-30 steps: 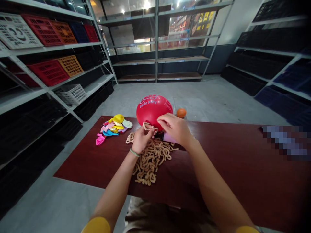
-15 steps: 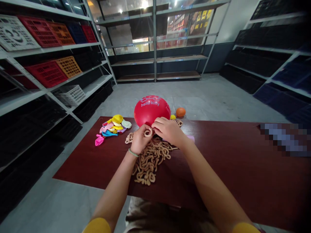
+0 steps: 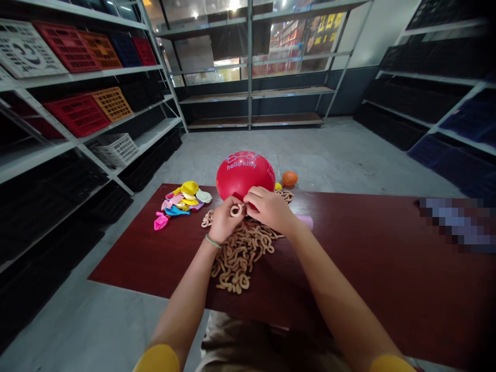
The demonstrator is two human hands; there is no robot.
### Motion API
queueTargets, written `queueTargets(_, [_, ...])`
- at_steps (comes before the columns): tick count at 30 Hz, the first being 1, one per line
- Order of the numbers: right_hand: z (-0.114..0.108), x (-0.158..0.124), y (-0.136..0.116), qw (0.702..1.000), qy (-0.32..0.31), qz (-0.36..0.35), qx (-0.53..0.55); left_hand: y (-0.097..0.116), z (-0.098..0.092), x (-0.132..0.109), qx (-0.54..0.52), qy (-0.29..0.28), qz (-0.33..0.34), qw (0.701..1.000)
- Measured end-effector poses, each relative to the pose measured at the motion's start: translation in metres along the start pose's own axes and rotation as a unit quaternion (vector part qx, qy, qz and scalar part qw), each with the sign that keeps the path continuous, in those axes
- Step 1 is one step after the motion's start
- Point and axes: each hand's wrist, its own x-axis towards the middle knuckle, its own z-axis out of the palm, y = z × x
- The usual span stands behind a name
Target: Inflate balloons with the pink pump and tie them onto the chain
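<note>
An inflated red balloon (image 3: 245,173) printed "hello kitty" rests with its neck end toward me, just beyond my fingers. My left hand (image 3: 227,219) is closed, and a loop of tan rope (image 3: 235,210) curls round at its fingertips. Close against it, my right hand (image 3: 271,209) pinches at the balloon's neck, which the fingers mostly hide. Below both hands a tangled heap of the same tan rope (image 3: 242,256) spreads over the dark red table (image 3: 368,268).
Limp balloons of several colours (image 3: 184,199) lie on the table's left. Past the right hand are an orange ball-like object (image 3: 290,179), a bit of yellow (image 3: 278,186) and a partly covered pale purple cylinder (image 3: 305,221). Crates (image 3: 79,113) fill the left rack.
The view has shifted slightly. Both hands stay together at the balloon's neck; the right fingers have moved only a little.
</note>
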Motion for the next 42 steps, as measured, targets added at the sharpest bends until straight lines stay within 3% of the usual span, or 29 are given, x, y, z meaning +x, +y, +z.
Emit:
queueTargets(8, [0.006,0.001,-0.006,0.997,0.039,0.035,0.051,-0.008,0.011,-0.010,0.081,0.140,0.037,0.986])
queueTargets(16, [0.002,0.002,-0.008,0.990,0.059,0.033,0.122,-0.018,0.007,-0.015,0.166,0.184,0.076,0.966])
queueTargets(27, [-0.010,0.003,-0.008,0.978,0.037,0.021,0.203,-0.025,0.002,-0.017,0.161,0.168,0.122,0.965])
queueTargets(36, [-0.016,0.000,-0.004,0.987,-0.009,0.034,0.155,-0.024,-0.005,-0.013,0.152,0.090,0.130,0.976])
queueTargets(42, [-0.013,0.000,-0.005,0.988,0.013,0.033,0.148,-0.019,-0.003,-0.011,0.087,0.108,0.114,0.984])
